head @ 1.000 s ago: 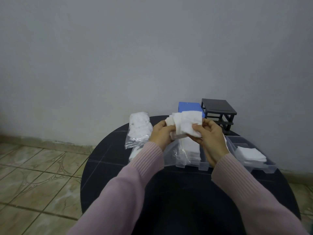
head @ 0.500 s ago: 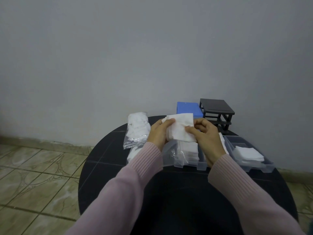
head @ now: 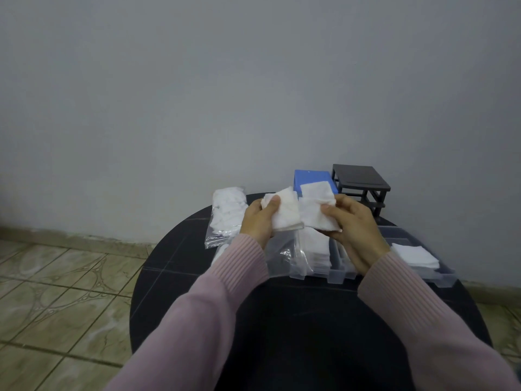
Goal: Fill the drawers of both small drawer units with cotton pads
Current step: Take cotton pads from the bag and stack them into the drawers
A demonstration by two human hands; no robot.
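Splitting one bundle of cotton pads in two is what has just happened: half a second ago both hands pinched a single wad together, and now the left hand (head: 258,221) holds its own stack of pads (head: 283,213) while the right hand (head: 352,221) holds a separate stack (head: 317,210) just beside it. That likely means portions are being counted out, one for each drawer.

Each grip is narrow and closed on cotton: the left thumb lies over the top corner of its stack with the fingers behind, and the right thumb pins its stack from the front.

Both stacks hover above the clear drawer (head: 335,266) on the counter (head: 180,249), which already holds pads. A second clear drawer (head: 439,275) to its right holds a small pile. Behind it stand the blue unit (head: 310,177) and the black unit (head: 361,179), both apparently without drawers. A bag of pads (head: 225,215) lies to its left.
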